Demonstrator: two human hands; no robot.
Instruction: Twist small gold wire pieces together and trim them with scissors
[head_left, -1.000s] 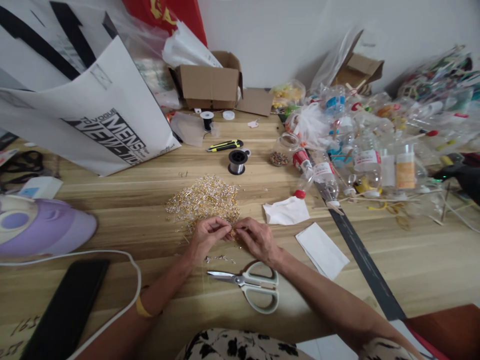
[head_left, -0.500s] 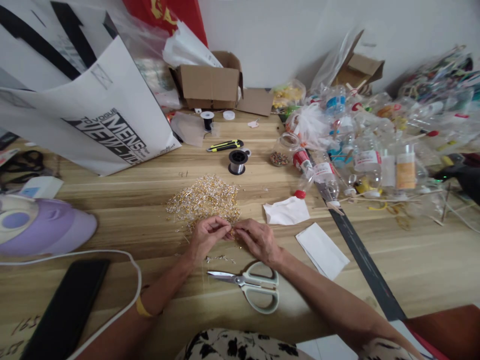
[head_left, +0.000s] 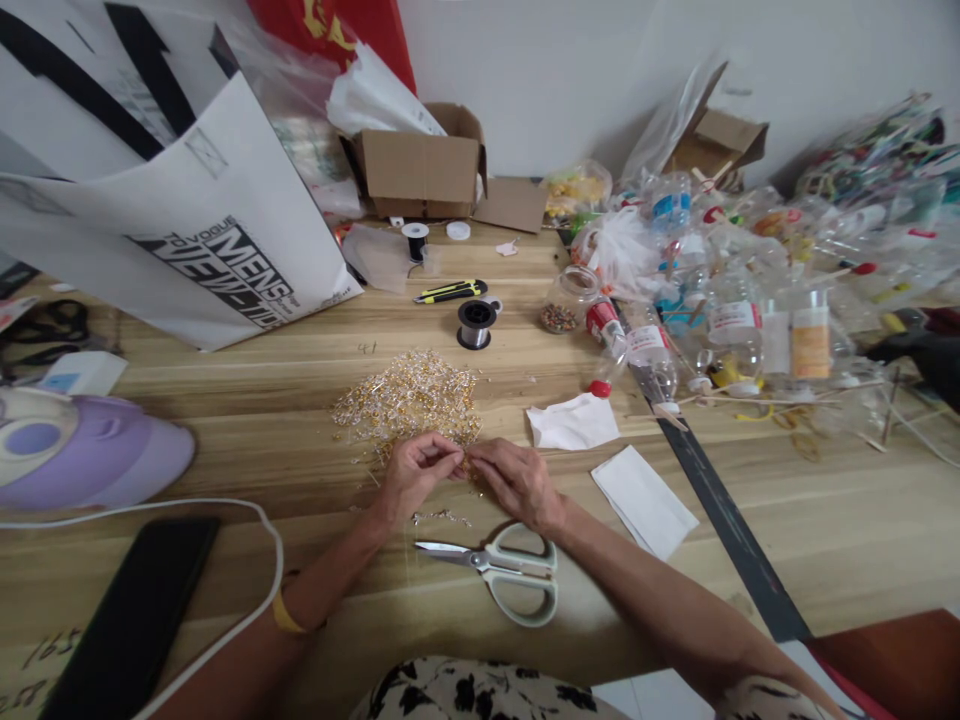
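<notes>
Nothing moved: left hand (head_left: pixel 412 476) and right hand (head_left: pixel 517 482) pinch one small piece (head_left: pixel 465 462) by the bead pile (head_left: pixel 409 395); jar (head_left: pixel 576 282) holds beads (head_left: pixel 559 318).

whatever the left hand (head_left: pixel 415 478) and right hand (head_left: pixel 516 482) pinch too small to tell, phone (head_left: pixel 127 620) cut off at bottom edge, bottle (head_left: pixel 731 330) labels unreadable

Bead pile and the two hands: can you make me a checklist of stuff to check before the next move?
1. Left hand and right hand pinch together at the bead pile's near edge: ok.
2. What they pinch, too small to see: cannot tell.
3. Scissors shut, flat on the table by the right wrist: ok.
4. Thread spool upright beyond the pile: ok.
5. Loose bits strayed near the left wrist: not ok.
6. White cable apart from both hands: ok.
</notes>
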